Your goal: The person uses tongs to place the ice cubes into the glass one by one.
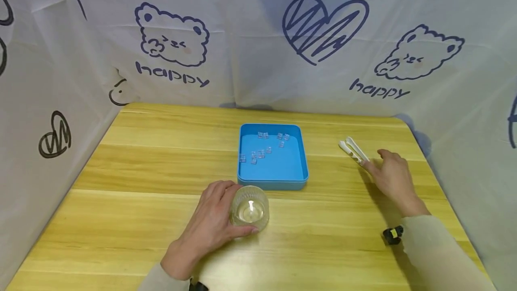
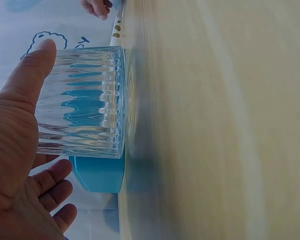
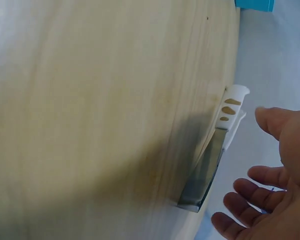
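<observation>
My left hand grips a clear ribbed drinking glass standing upright on the table, thumb on its near side and fingers at the far side. In the left wrist view, vertical ridges cover the glass. My right hand is beside a pair of tongs with white tips lying on the table. The right wrist view shows the fingers spread and apart from the tongs, whose metal arms end in a bend. Nothing is in this hand.
Just beyond the glass sits a shallow square blue tray, with several small clear cubes scattered inside. The wooden table is bordered at the back and sides by white cloth with drawings. A wrist camera sits at the right sleeve.
</observation>
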Motion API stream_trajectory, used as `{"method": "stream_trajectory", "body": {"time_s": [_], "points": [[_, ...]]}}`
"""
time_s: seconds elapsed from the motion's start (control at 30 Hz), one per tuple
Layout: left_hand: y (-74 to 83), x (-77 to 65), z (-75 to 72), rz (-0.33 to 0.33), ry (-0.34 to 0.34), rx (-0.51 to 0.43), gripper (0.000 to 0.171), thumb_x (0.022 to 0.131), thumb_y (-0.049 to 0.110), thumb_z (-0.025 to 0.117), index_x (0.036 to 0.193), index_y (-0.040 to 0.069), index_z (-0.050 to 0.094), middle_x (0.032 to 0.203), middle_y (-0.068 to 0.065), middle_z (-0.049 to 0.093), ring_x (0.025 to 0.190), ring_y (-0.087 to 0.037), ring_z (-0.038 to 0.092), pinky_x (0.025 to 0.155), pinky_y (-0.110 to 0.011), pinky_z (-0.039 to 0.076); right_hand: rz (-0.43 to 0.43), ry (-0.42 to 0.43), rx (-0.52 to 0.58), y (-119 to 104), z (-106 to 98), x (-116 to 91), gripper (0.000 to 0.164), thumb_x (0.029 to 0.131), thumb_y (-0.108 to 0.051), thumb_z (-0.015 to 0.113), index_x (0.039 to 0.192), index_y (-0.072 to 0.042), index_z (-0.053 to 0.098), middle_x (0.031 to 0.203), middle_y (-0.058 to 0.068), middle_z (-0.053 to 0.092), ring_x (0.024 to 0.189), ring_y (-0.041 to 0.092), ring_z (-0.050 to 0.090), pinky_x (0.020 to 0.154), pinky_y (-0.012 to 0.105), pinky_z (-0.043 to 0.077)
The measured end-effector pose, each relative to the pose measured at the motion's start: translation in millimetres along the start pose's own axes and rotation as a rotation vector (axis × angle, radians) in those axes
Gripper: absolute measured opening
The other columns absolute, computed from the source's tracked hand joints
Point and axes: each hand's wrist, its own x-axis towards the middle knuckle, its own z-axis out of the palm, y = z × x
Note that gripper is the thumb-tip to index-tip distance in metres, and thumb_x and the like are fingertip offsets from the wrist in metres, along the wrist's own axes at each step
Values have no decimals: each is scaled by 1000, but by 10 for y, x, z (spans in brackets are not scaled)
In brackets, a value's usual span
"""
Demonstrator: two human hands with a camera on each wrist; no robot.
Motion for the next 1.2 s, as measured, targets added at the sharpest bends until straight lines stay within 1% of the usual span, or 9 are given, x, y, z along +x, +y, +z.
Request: {"method": "stream_trajectory", "body": {"time_s": [0.1,0.2,0.37,0.53,0.67,0.83,1.03,1.1,1.2], "points": [[3,-2,2,5,9,-8,96,64,65,94,135,7,62,131,-9,61,130,-31,53,118,-52,40,-8,-25,-26,45,16,22,81,106,-50,58,145,20,45,133,47,52,119,66,49,98,75,42],[5,-7,4,4,13,-22,96,64,63,95,135,7,62,131,-9,61,128,-30,53,115,-51,43,-17,-48,-34,77,33,47,82,106,-51,57,143,21,45,128,47,55,114,64,53,93,73,46],[16,-13,3,-1,5,-33,96,64,62,95,136,7,61,131,-9,61,129,-30,53,115,-52,43,-15,-80,-25,105,58,75,83,106,-53,57,143,20,46,122,44,60,108,59,59,85,67,51],[22,-11,2,3,6,-36,97,64,62,96,137,8,61,131,-9,61,129,-30,53,115,-52,42,-12,-93,-14,90,74,93,78,105,-50,59,142,18,48,119,39,63,103,53,62,80,62,52],[24,-7,4,-7,-2,-40,98,64,62,95,138,8,61,132,-9,61,130,-30,52,116,-52,42,-8,-87,-8,65,103,105,71,105,-44,62,140,16,49,119,37,63,99,49,64,78,59,52],[24,-1,6,-30,-20,-33,98,64,62,95,138,7,60,132,-9,61,131,-30,51,117,-52,41,11,-57,-2,19,134,104,59,105,-36,64,137,12,49,120,35,62,96,46,65,76,57,52],[21,-2,8,-31,-19,-33,99,65,63,95,139,7,59,131,-8,61,130,-30,52,117,-52,41,6,-52,-27,10,159,97,38,107,-32,62,119,4,56,99,24,64,79,34,61,66,48,48],[17,-4,12,-26,-15,-37,99,65,62,95,139,7,59,131,-8,61,130,-30,52,116,-52,42,2,-48,-34,12,166,101,33,107,-30,63,114,2,57,95,21,63,76,32,61,64,46,48],[13,-9,13,-22,-10,-41,99,65,63,94,139,7,59,130,-8,61,130,-29,52,115,-51,43,-3,-45,-44,14,174,112,30,106,-29,64,111,0,59,93,20,63,76,32,60,63,46,47]]}}
